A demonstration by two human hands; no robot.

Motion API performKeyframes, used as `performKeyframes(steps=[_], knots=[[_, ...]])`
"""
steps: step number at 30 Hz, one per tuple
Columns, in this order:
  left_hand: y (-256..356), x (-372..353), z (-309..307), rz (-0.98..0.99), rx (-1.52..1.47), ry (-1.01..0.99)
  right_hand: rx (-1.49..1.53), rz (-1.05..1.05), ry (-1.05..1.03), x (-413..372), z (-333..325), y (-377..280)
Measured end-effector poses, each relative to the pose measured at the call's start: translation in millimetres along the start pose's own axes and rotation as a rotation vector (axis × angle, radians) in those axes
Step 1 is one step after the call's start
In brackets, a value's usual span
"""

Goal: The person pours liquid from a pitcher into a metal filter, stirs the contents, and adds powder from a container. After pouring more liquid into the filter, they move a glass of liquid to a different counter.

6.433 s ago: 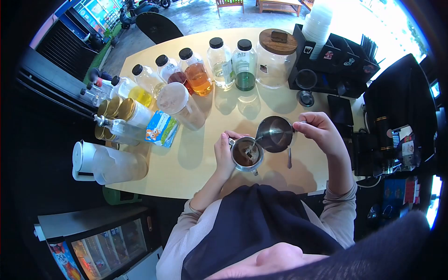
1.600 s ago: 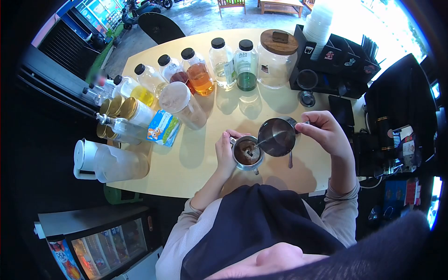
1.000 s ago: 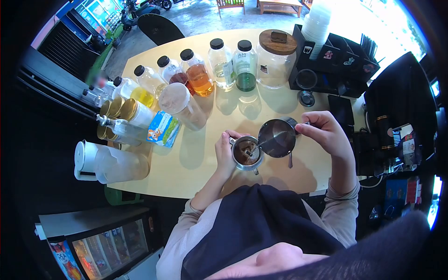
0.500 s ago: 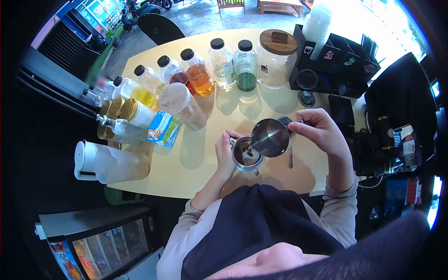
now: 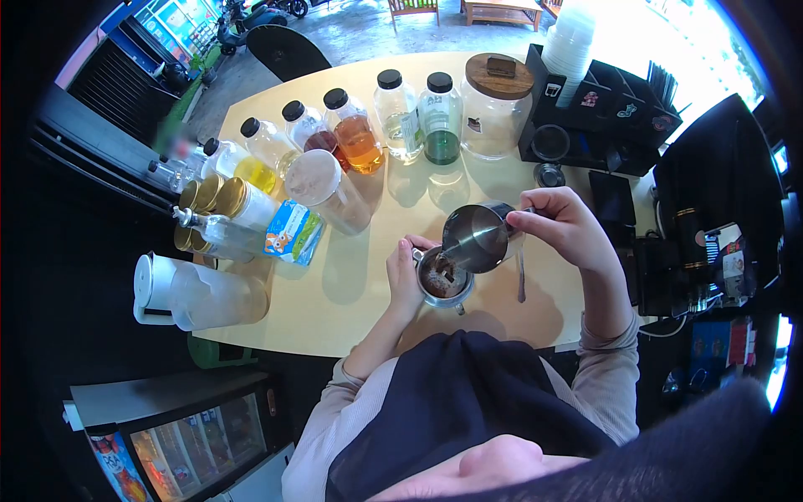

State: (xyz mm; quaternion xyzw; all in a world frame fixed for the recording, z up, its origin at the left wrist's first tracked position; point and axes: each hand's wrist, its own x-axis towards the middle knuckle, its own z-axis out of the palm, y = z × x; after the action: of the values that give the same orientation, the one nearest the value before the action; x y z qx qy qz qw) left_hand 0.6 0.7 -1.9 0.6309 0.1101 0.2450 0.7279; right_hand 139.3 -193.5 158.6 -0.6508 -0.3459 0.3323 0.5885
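My right hand (image 5: 562,224) is closed on the handle of a steel pitcher (image 5: 485,238), tilted to the left with its lip over a small metal cup (image 5: 447,303). A thin stream runs from the lip into the cup, where wet brown stuff with paler patches shows. My left hand (image 5: 406,272) is wrapped round the left side of this cup, by its handle, and keeps it upright; some of its fingers are hidden. A spoon (image 5: 522,280) lies on the table just right of the pitcher.
Several black-capped bottles (image 5: 360,138) line the far side, beside a wooden-lidded jar (image 5: 492,117). Left stand a tall clear container (image 5: 335,197), a blue-green packet (image 5: 293,233), gold-lidded jars (image 5: 238,197) and a white-lidded jug (image 5: 209,293). A black organizer (image 5: 606,109) with cups is far right.
The pitcher has shifted slightly left and up, and its inside shows more brightly. My right hand has moved a little with it. The cup and my left hand have stayed in place.
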Motion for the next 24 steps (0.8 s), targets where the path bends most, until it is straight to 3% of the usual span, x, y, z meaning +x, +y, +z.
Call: performKeyframes(steps=[24], knots=[[2, 0, 2, -0.015, -0.07, -0.035, -0.061, -0.013, 0.071, -14, -12, -3]])
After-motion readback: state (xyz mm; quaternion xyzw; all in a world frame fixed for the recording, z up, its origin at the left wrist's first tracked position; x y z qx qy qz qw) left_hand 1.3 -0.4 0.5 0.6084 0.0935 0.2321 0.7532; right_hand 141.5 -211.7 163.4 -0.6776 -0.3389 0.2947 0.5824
